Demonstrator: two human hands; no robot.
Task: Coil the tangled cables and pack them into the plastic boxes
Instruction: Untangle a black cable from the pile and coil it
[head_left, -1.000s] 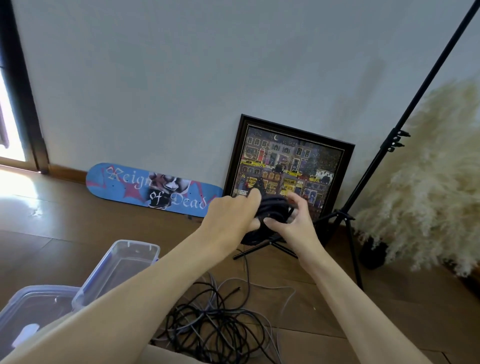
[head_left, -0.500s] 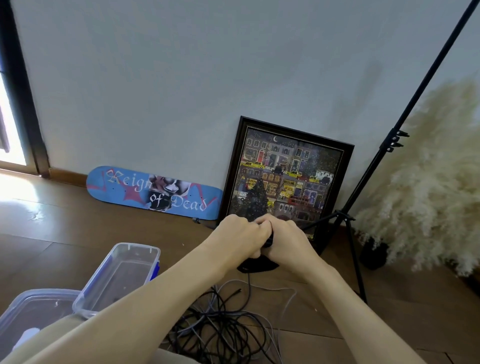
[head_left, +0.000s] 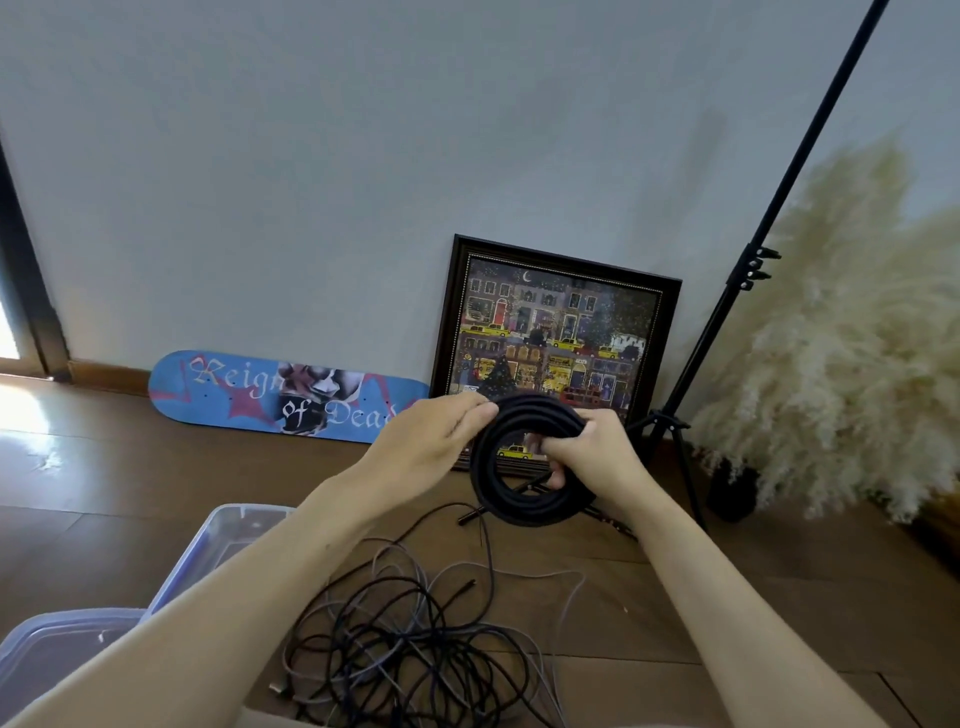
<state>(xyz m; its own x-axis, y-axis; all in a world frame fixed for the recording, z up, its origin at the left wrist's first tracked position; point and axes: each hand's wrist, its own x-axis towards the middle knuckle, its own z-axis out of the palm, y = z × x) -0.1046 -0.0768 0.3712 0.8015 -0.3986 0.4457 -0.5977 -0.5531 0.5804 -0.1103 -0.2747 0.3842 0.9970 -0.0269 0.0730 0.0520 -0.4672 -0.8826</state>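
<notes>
A thick, matte black cable coil (head_left: 519, 512), wound into a neat round ring of several turns, is held up in the middle of the frame above the wooden floor (head_left: 130, 493). The right hand (head_left: 592, 457) grips its right side with fingers curled through the ring's opening, while the left hand (head_left: 431, 441) closes its curled fingers on the upper left edge. In the lower centre a loose tangle of thin black and grey cables (head_left: 415, 639) sprawls on the boards. Two clear, round-cornered plastic boxes (head_left: 228, 525) sit at the lower left.
</notes>
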